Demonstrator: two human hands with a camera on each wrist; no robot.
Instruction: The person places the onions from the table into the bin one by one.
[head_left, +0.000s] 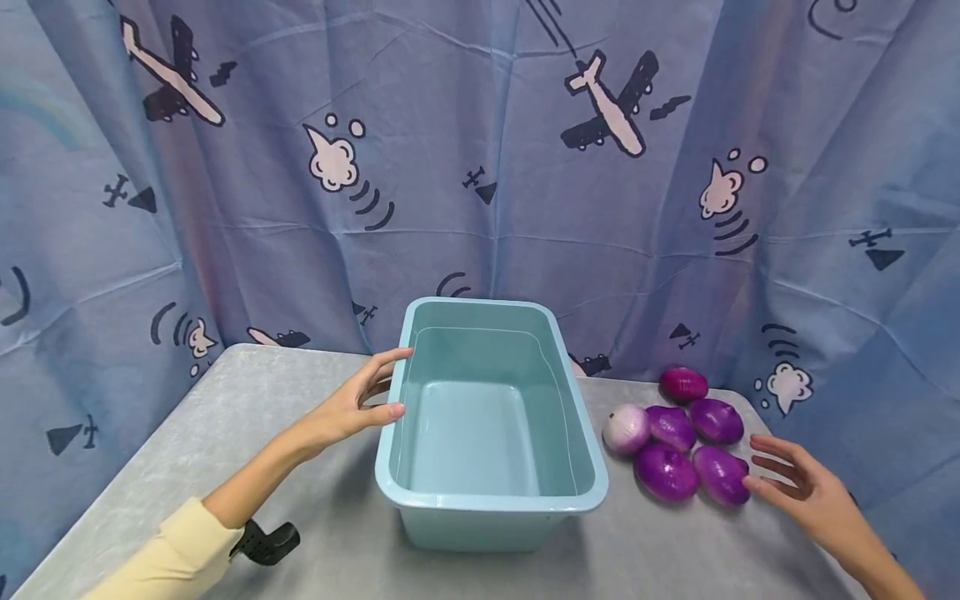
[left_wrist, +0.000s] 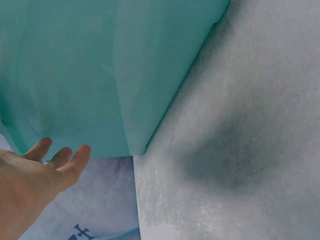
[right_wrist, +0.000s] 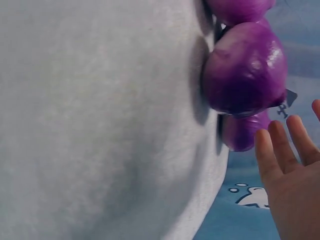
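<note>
A light blue plastic basin stands on the table with nothing inside it. My left hand is at its left rim, thumb and fingers spread apart with the fingertips right at the edge. In the left wrist view the fingers extend beside the basin's outer wall. Several purple onions lie grouped to the right of the basin, among them a paler whitish onion. Just right of the nearest purple onion is my right hand, its fingers loosely extended and holding nothing.
The grey table reaches back to a blue curtain printed with airplanes and clouds. A dark red onion sits at the back of the group, near the table's far edge. A black strap piece is on my left wrist.
</note>
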